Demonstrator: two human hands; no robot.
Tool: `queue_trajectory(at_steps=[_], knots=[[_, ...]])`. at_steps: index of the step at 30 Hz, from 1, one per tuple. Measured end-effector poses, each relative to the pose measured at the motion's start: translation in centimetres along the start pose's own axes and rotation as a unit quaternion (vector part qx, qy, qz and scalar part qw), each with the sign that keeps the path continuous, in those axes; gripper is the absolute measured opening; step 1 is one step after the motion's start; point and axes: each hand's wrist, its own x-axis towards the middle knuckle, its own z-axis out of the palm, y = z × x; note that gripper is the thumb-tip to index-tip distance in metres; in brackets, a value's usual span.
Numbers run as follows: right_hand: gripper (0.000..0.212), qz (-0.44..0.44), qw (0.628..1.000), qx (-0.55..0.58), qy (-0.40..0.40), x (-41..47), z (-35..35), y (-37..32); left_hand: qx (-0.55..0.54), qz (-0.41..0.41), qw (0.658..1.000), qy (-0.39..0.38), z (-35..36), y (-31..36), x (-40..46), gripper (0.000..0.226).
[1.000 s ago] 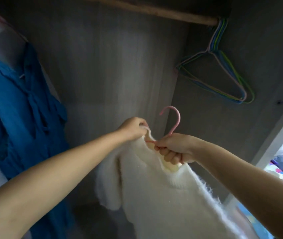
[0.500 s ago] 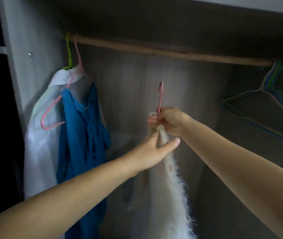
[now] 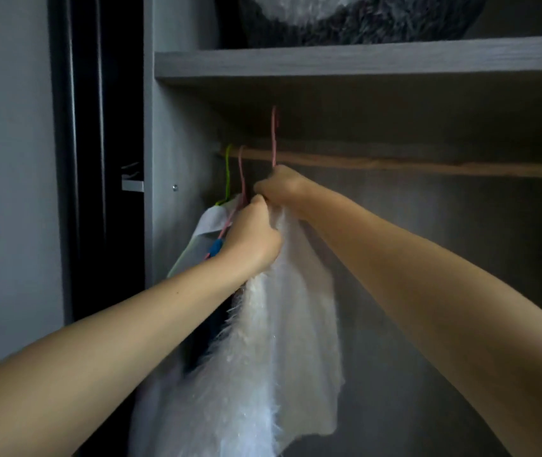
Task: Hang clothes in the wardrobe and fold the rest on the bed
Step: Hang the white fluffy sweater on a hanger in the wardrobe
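While the right hand [image 3: 279,186] grips the pink hanger [image 3: 274,136] at its neck and the left hand [image 3: 253,235] clutches the fluffy white sweater [image 3: 282,341] just below, the hook rises above the wooden rail [image 3: 428,164]; hanging is under way, and next the hook likely must lower onto the rail.

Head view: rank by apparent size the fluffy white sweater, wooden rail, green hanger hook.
1. fluffy white sweater, largest by far.
2. wooden rail, long but thin.
3. green hanger hook, smallest.
The sweater hangs nearer the camera, which exaggerates its lead.
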Motion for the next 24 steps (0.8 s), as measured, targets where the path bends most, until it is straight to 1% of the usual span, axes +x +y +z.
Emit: queue_trajectory(at_steps=[1,3,4,7,9,11,13,15,18,19,21,22,24], knots=[[0.012,-0.002,1.000,0.003,0.005,1.0,0.2,-0.3,0.038,0.004,0.999,0.003,-0.4,-0.2,0.8,0.043],[0.026,0.003,1.000,-0.002,0.000,2.5,1.0,0.0,0.116,0.014,0.993,-0.003,-0.7,-0.8,2.0,0.039],[0.027,0.009,1.000,-0.008,-0.004,3.0,1.6,0.4,0.142,0.014,0.990,-0.016,-0.5,-1.3,2.5,0.039],[0.023,0.022,0.999,-0.024,-0.042,4.1,4.3,2.6,0.221,0.020,0.972,-0.074,0.7,-3.6,3.4,0.052],[0.020,-0.003,0.999,-0.012,-0.047,4.5,6.0,3.9,0.297,0.017,0.950,-0.097,1.6,-5.3,3.8,0.060],[0.030,-0.030,0.999,0.001,-0.034,4.5,6.4,4.3,0.335,0.013,0.937,-0.098,2.0,-6.2,4.3,0.066],[0.034,-0.060,0.997,-0.011,-0.049,4.2,6.0,4.1,0.364,0.015,0.926,-0.096,1.8,-6.4,4.3,0.069],[0.037,-0.078,0.995,-0.026,-0.060,3.6,5.3,4.1,0.422,0.037,0.902,-0.082,1.5,-6.1,3.9,0.066],[0.046,-0.079,0.995,-0.057,-0.027,1.7,4.2,6.2,0.508,0.130,0.850,-0.054,1.8,-5.1,2.7,0.059],[0.049,-0.062,0.994,-0.086,-0.006,0.8,3.6,7.4,0.512,0.161,0.842,-0.050,2.3,-4.5,2.2,0.057],[0.049,-0.021,0.988,-0.148,0.022,-1.3,2.0,10.4,0.483,0.211,0.847,-0.072,4.0,-2.9,1.1,0.053],[0.043,-0.004,0.985,-0.170,0.028,-2.7,1.0,11.8,0.447,0.229,0.860,-0.093,5.2,-2.0,0.5,0.051],[0.031,0.038,0.979,-0.194,0.037,-6.2,-1.0,14.3,0.333,0.247,0.899,-0.138,7.9,-0.1,-0.9,0.043]])
